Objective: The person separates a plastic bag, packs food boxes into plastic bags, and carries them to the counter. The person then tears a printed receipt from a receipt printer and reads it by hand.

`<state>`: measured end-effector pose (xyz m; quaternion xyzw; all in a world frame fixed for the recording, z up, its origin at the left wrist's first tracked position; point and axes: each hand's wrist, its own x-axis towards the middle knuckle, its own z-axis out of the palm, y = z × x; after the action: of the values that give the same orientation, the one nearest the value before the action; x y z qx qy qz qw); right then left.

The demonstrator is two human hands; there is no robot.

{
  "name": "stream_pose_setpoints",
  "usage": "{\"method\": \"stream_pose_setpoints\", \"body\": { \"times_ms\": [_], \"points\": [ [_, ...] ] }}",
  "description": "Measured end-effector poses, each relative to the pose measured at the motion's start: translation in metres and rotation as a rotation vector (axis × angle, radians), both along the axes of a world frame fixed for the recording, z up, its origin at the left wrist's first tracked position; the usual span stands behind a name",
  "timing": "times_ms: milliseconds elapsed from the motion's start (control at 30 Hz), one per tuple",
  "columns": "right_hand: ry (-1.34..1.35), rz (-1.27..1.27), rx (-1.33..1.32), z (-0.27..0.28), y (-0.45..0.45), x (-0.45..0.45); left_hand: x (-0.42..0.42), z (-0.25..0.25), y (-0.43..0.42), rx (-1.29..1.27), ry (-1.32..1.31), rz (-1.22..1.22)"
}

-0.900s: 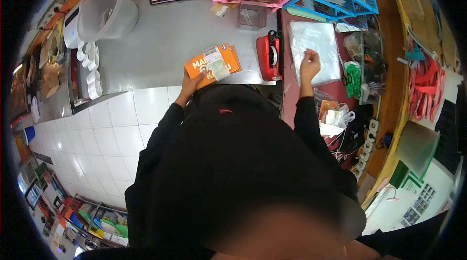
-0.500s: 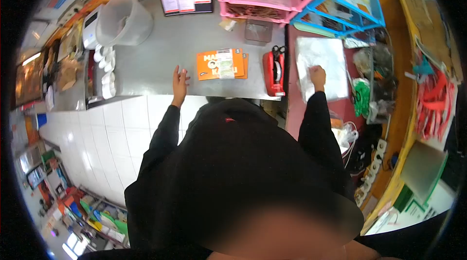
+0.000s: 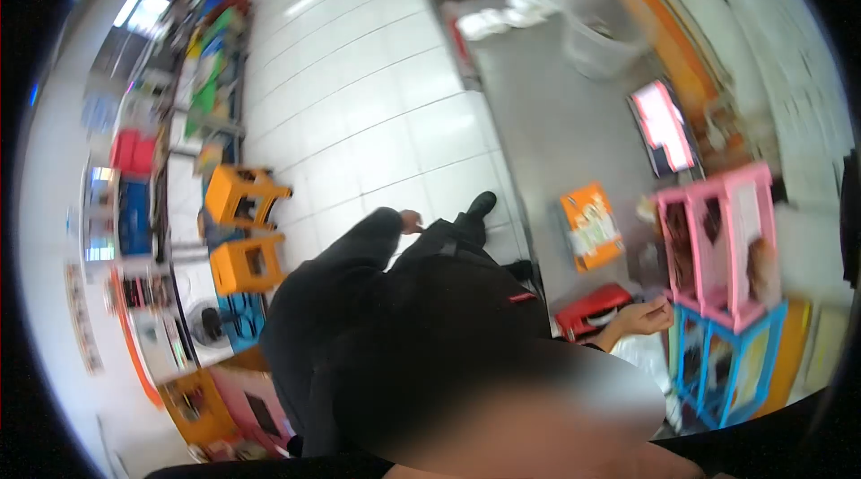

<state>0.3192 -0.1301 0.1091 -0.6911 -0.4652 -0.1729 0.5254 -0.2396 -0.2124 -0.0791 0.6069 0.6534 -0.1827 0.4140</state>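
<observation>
My left hand (image 3: 411,222) hangs beside my body above the white tiled floor, small and blurred, so its fingers are unclear. My right hand (image 3: 644,317) reaches over the worktop's near right part, between the red tape dispenser (image 3: 594,310) and the pink rack (image 3: 717,246). Its fingers look bent, and blur hides whether they hold anything. An orange packet (image 3: 591,226) with a pale label lies on the metal table (image 3: 538,120). Clear plastic bags (image 3: 644,355) lie just below my right hand.
A tablet (image 3: 662,127) and a translucent bucket (image 3: 605,28) stand along the table's far side. White cups (image 3: 507,14) are at its left end. A blue rack (image 3: 728,362) adjoins the pink one. Two orange stools (image 3: 247,265) stand across the tiled floor (image 3: 359,138).
The view has swung round to the left, showing more floor and the stools. My left hand let go of the orange packet earlier and is now down by my side. My right hand has left the plastic bags.
</observation>
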Motion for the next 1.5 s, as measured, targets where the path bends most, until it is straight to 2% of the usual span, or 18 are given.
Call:
{"method": "stream_pose_setpoints", "body": {
  "times_ms": [200, 267, 333, 400, 467, 500, 600, 633, 700, 800, 900, 1167, 1300, 1333, 1367, 1400, 1467, 1500],
  "points": [
    [0.241, 0.695, 0.100, 0.025, 0.073, -0.191, -0.030, -0.028, -0.109, 0.149, -0.086, 0.453],
    [0.472, 1.033, 0.016, 0.008, 0.083, -0.283, -0.048, -0.031, -0.132, -0.124, -0.127, 0.596],
    [0.719, 1.333, -0.211, 0.002, 0.083, -0.400, -0.072, -0.073, -0.179, 0.096, -0.058, 0.603],
    [0.391, 1.515, -0.381, -0.014, 0.078, -0.503, -0.098, -0.043, -0.199, -0.014, -0.113, 0.930],
    [0.283, 1.777, -1.124, -0.041, 0.076, -0.578, -0.128, -0.061, -0.227, 0.078, -0.092, 0.992],
    [0.247, 1.817, -1.142, -0.069, 0.078, -0.607, -0.142, -0.063, -0.239, 0.140, -0.035, 1.054],
    [-0.633, 2.066, -0.846, -0.204, 0.094, -0.617, -0.177, -0.090, -0.280, 0.004, 0.093, 1.122],
    [-1.079, 2.006, -1.090, -0.206, 0.103, -0.609, -0.192, -0.086, -0.280, -0.080, 0.080, 1.149],
    [-1.641, 2.003, -1.032, -0.274, 0.142, -0.574, -0.234, -0.070, -0.252, -0.190, -0.059, 1.129],
    [-1.526, 1.630, -1.571, -0.273, 0.194, -0.574, -0.326, -0.061, -0.197, -0.104, -0.248, 1.244],
    [-1.509, 1.464, -1.662, -0.265, 0.243, -0.625, -0.433, -0.072, -0.146, 0.467, 0.003, 1.186],
    [-1.825, 1.448, -1.396, -0.242, 0.409, -0.886, -0.645, 0.025, -0.081, 0.785, 0.079, 1.612],
    [-2.077, 1.573, -0.611, -0.245, 0.450, -1.111, -0.653, -0.007, -0.129, 0.590, 0.230, 1.702],
    [-2.036, 1.606, -0.378, -0.254, 0.448, -1.173, -0.644, -0.004, -0.144, 0.482, 0.245, 1.533],
    [-1.876, 1.645, -0.166, -0.268, 0.437, -1.248, -0.631, -0.061, -0.164, 0.358, 0.287, 1.759],
    [-1.639, 1.834, 0.070, -0.275, 0.425, -1.322, -0.612, -0.109, -0.182, 0.238, 0.387, 1.647],
    [-1.189, 2.191, 0.498, -0.256, 0.375, -1.462, -0.573, -0.074, -0.173, -0.089, 0.260, 1.900],
    [-0.886, 2.455, -0.449, -0.226, 0.336, -1.504, -0.556, -0.063, -0.167, -0.210, 0.184, 2.024]
  ]
}}
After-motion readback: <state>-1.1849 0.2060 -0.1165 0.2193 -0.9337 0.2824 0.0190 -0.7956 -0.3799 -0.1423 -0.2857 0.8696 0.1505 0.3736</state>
